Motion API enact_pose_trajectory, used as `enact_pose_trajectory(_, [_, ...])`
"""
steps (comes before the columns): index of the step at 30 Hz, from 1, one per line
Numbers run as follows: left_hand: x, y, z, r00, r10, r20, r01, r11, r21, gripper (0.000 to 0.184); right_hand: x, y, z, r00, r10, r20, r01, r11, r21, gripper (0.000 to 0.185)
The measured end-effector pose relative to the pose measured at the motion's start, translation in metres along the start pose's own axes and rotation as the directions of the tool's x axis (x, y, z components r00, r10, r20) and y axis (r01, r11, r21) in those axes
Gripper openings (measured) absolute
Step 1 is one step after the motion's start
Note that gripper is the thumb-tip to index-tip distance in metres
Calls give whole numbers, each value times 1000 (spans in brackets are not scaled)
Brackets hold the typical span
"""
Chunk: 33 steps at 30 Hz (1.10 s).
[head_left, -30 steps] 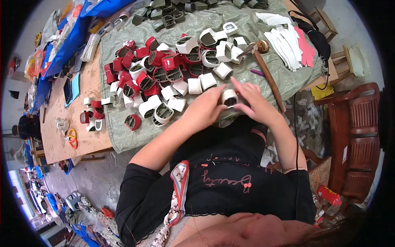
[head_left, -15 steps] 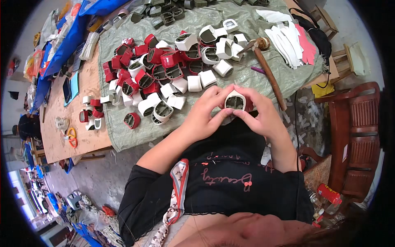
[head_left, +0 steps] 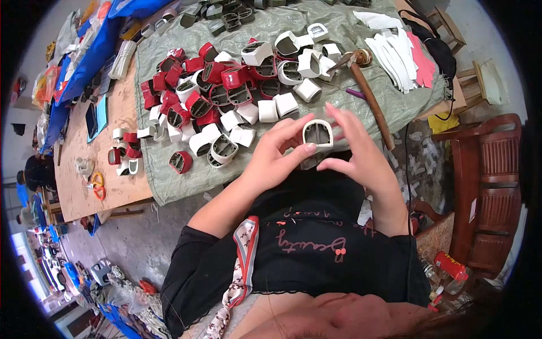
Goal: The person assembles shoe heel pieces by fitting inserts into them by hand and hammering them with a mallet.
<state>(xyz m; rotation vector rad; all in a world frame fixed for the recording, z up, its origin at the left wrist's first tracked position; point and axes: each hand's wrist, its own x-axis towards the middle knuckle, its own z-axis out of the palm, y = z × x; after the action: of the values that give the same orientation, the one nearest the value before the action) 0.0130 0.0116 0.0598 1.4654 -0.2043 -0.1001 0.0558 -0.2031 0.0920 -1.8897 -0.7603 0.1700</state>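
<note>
A white D-shaped plastic cap (head_left: 329,140) is pinched between the thumb and fingers of my left hand (head_left: 278,152), its dark hollow inside facing me. Just to its right, my right hand (head_left: 361,148) is open, thumb and fingers spread and apart from the cap's right side. Both hands are over the near edge of the table, in front of my black shirt. Beyond them lies a heap of similar caps, some red (head_left: 213,72), some white (head_left: 267,111), at various tilts.
A green woven sheet (head_left: 186,191) covers much of the table. A wooden-handled hammer (head_left: 370,104) and a purple-handled tool (head_left: 355,94) lie right of the heap. White gloves (head_left: 392,62) are at the far right. Orange-handled scissors (head_left: 99,186) rest at left. A wooden chair (head_left: 491,186) stands right.
My right hand has let go of the white cap and its fingers have spread. The cap has turned and moved slightly left in my left hand.
</note>
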Motion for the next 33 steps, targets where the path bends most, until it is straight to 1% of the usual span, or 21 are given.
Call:
enact_pose_trajectory(1, [-1, -3, -5, 1000, 0, -3, 0, 1000, 1, 47, 1, 1, 1, 989, -144, -41, 138, 984, -115, 53])
enact_pose_trajectory(2, [0, -10, -13, 994, -54, 99, 58, 998, -37, 46, 2, 1, 1, 955, -289, -66, 266, 935, -234, 53])
enact_pose_trajectory(3, [1, -17, -22, 974, -102, 203, 118, 991, -67, 46, 1, 3, 0, 954, -292, -66, 270, 934, -233, 53])
enact_pose_trajectory(4, [3, -17, -26, 941, -144, 306, 179, 980, -91, 45, -3, 6, -3, 978, -204, -34, 196, 966, -170, 54])
enact_pose_trajectory(5, [2, -16, -22, 941, -144, 305, 179, 980, -90, 45, -8, 9, -7, 993, -114, 4, 114, 988, -109, 55])
enact_pose_trajectory(6, [2, -8, -11, 978, -62, 197, 87, 989, -123, 44, -11, 10, -8, 999, -25, 48, 28, 998, -51, 57])
enact_pose_trajectory(7, [1, 1, 0, 996, 20, 84, -8, 989, -145, 43, -13, 9, -6, 999, -25, 49, 27, 998, -51, 57])
enact_pose_trajectory(8, [0, 6, 6, 994, 100, -31, -104, 982, -157, 43, -15, 7, -3, 995, 94, 26, -97, 977, 189, 56])
enact_pose_trajectory(9, [-1, 8, 7, 994, 101, -32, -105, 982, -158, 43, -16, 5, 1, 977, 212, 33, -206, 885, 418, 56])
enact_pose_trajectory(10, [-2, 10, 8, 996, 84, -2, -83, 979, -187, 43, -16, 4, 3, 944, 323, 68, -293, 727, 621, 56])
enact_pose_trajectory(11, [-3, 11, 8, 997, 67, 28, -60, 974, -217, 43, -15, 3, 4, 944, 323, 70, -295, 727, 621, 56])
enact_pose_trajectory(14, [-5, 11, 5, 996, 42, 77, -19, 961, -275, 43, -12, -4, 4, 973, 164, -164, -109, 948, 298, 61])
enact_pose_trajectory(15, [-5, 11, 4, 994, 35, 99, -3, 953, -302, 44, -10, -7, 1, 973, 162, -163, -109, 949, 296, 61])
enact_pose_trajectory(18, [-5, 13, 4, 992, 24, 123, 20, 937, -348, 45, -3, -14, -8, 988, -130, -78, 135, 988, 69, 66])
enact_pose_trajectory(21, [-6, 15, 6, 991, 8, 134, 45, 921, -388, 46, -2, -6, -13, 975, -213, -66, 211, 977, -41, 69])
enact_pose_trajectory(22, [-5, 14, 6, 989, 74, 127, -32, 950, -309, 45, -2, -5, -14, 965, -256, -56, 250, 963, -97, 70])
enact_pose_trajectory(24, [-5, 13, 5, 971, 203, 126, -184, 972, -143, 44, -2, -7, -15, 966, -257, -36, 254, 965, -69, 68])
enact_pose_trajectory(25, [-4, 12, 1, 971, 202, 125, -183, 973, -143, 44, -3, -8, -15, 966, -257, -18, 256, 966, -40, 66])
enact_pose_trajectory(26, [-1, 12, -5, 946, 274, 175, -281, 959, 21, 46, -4, -9, -15, 967, -256, 0, 256, 966, -12, 64])
enact_pose_trajectory(28, [1, 10, -15, 874, 378, 304, -468, 823, 321, 51, -5, -7, -12, 963, -268, -1, 268, 963, -24, 62])
enact_pose_trajectory(33, [-2, 3, -13, 894, 358, 270, -442, 808, 390, 47, -8, -3, -5, 955, -297, -6, 295, 951, -96, 56])
